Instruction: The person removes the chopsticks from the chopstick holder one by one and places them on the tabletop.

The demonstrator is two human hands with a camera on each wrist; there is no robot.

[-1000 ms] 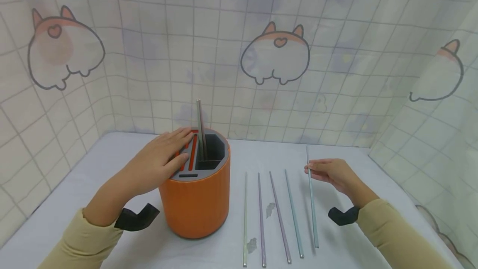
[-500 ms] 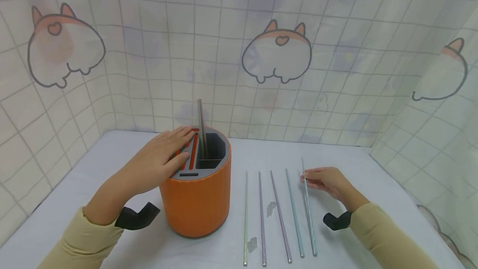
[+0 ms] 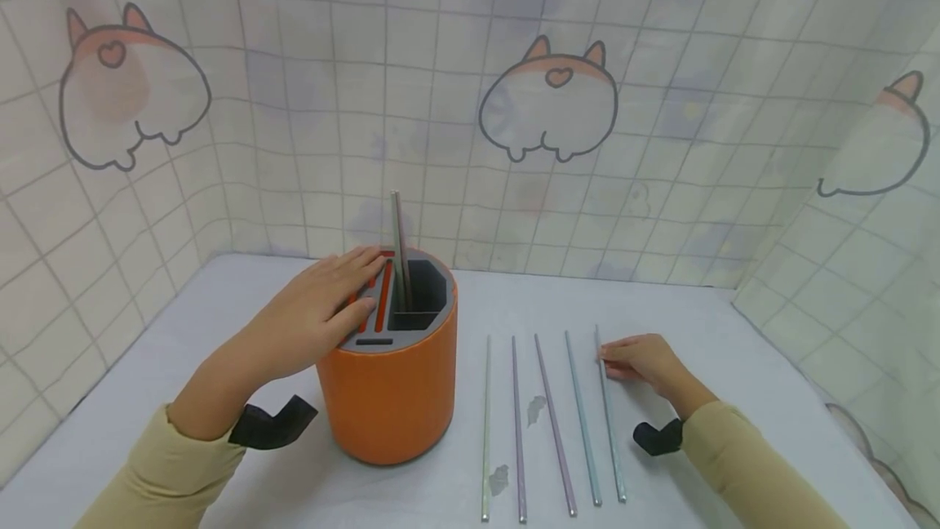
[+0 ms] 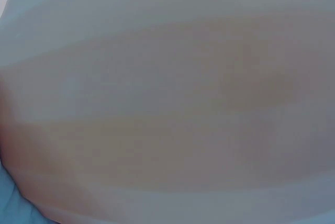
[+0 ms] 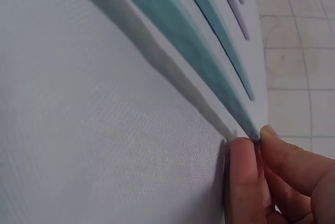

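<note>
An orange round holder (image 3: 389,398) with a grey slotted top stands on the white table. One metal straw (image 3: 399,247) stands upright in a slot. My left hand (image 3: 323,313) rests flat on the grey top, fingers straight. Several metal straws lie side by side to the right of the holder. My right hand (image 3: 604,352) pinches the far end of the rightmost, bluish straw (image 3: 611,431), which lies on the table. In the right wrist view my fingertips (image 5: 246,156) close on the tip of that straw (image 5: 183,30). The left wrist view is only a blurred tan surface.
The other straws (image 3: 547,415) lie between the holder and my right hand, roughly parallel. A tiled cloth backdrop (image 3: 543,104) with cartoon prints walls in the table at the back and both sides. The table's right edge (image 3: 808,423) is beyond my right forearm.
My right hand has lowered the bluish straw's raised far end to the table and drawn it left, beside the other straws. The left hand has stayed on the holder.
</note>
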